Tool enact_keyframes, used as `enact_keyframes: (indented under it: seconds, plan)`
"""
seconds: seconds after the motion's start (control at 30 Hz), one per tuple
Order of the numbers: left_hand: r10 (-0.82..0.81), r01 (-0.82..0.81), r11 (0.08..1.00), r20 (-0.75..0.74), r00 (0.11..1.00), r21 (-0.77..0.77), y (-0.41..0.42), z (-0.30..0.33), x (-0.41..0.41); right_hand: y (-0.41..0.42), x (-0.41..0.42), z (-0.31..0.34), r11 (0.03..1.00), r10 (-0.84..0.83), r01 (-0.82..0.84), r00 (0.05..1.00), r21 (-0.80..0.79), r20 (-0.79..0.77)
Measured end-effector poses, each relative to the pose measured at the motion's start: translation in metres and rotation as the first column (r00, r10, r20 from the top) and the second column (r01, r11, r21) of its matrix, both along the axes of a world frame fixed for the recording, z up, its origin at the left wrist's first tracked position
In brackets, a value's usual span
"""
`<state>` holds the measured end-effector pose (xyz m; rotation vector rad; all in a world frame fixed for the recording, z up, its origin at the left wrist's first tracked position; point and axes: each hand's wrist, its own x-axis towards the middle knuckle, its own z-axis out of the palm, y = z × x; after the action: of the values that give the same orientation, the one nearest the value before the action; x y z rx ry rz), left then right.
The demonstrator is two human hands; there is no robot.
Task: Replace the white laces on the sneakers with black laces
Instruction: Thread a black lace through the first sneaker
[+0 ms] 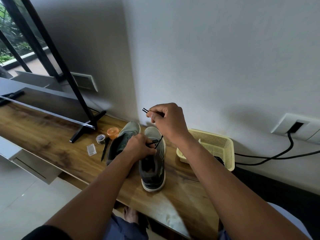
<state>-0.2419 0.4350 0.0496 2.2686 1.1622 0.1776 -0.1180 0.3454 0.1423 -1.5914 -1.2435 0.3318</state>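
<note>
Hands (168, 122) (138, 147) pinch black lace (158, 142) — over right sneaker (153, 163)

A pale grey wall (216, 58) fills twelve to three o'clock; a wooden shelf-top (52, 135) runs from nine toward five; a window (12, 37) shows greenery at ten; pale floor tiles (26, 196) lie at eight.

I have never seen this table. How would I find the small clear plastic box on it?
Start at the black TV stand foot on the wooden table. In front of it lies the clear plastic box, left of the black pen. Unlike the round tape roll and orange tub nearby, it is rectangular and transparent.
</note>
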Motion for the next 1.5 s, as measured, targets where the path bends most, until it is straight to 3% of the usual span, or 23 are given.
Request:
enact_keyframes:
  seconds: [0.27, 0.37, 0.47, 0.63, 0.77, 0.97, 1.27, 1.4, 1.5]
  plan:
    - [0.027, -0.027, 0.999, 0.006, 1.000, -0.032, 0.000, 0.001, 0.000, -0.003, 0.003, 0.011, 1.000, 0.003, -0.003, 0.999, 0.009, -0.049]
    - [0.014, -0.014, 0.999, -0.003, 1.000, -0.039, -0.001, 0.002, -0.002, -0.005, 0.004, 0.015, 1.000, 0.006, -0.003, 0.959, 0.011, -0.285]
    - [0.010, -0.009, 0.998, 0.012, 1.000, -0.057, -0.002, 0.005, -0.003, -0.011, 0.003, 0.024, 0.998, 0.060, -0.049, 0.834, 0.034, -0.548]
    - [0.001, 0.000, 0.999, 0.018, 1.000, -0.048, -0.004, 0.009, -0.001, -0.017, 0.001, 0.036, 0.993, 0.116, -0.082, 0.682, 0.081, -0.722]
    - [0.018, -0.015, 0.997, 0.037, 0.999, -0.072, -0.004, 0.007, -0.003, -0.018, -0.001, 0.039, 0.991, 0.116, -0.027, 0.653, 0.131, -0.749]
    - [0.050, -0.043, 0.993, 0.068, 0.996, -0.106, -0.002, 0.004, -0.004, -0.017, -0.008, 0.045, 0.978, 0.025, 0.118, 0.758, 0.174, -0.651]
    - [0.055, -0.050, 0.995, 0.050, 0.997, -0.092, -0.002, 0.002, -0.004, -0.013, -0.012, 0.053, 0.974, -0.055, 0.154, 0.870, 0.165, -0.490]
    - [0.050, -0.045, 0.995, 0.053, 0.997, -0.089, -0.003, 0.002, -0.005, -0.014, -0.015, 0.055, 0.976, -0.035, 0.141, 0.859, 0.169, -0.510]
    - [0.027, -0.023, 0.997, 0.053, 0.998, -0.079, -0.004, 0.003, -0.005, -0.016, -0.017, 0.059, 0.978, 0.045, 0.098, 0.764, 0.184, -0.644]
